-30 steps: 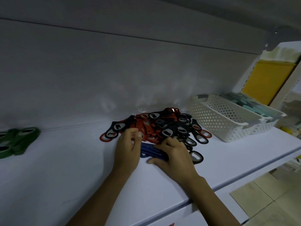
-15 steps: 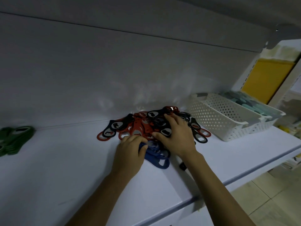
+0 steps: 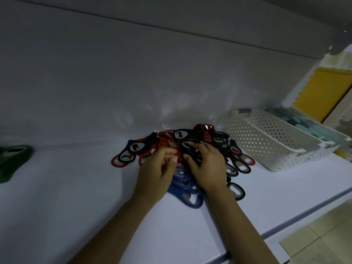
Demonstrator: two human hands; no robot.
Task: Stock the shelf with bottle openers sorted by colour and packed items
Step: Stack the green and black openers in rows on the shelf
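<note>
Left hand [image 3: 157, 169] farther up shelf [image 3: 66, 206]; tiled floor [image 3: 323, 235]

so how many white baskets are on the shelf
2, at the right end of the shelf: the near basket looks empty, the far basket behind it holds teal items. Others may sit out of frame.

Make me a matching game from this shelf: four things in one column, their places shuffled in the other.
Things:
1. green openers
2. blue openers
3. white basket
4. red and black pile

Places:
A. right end of the shelf
B. middle, by the back panel
C. far left
D. partly under the left hand and right hand

Pairs: 1-C, 2-D, 3-A, 4-B.
</note>
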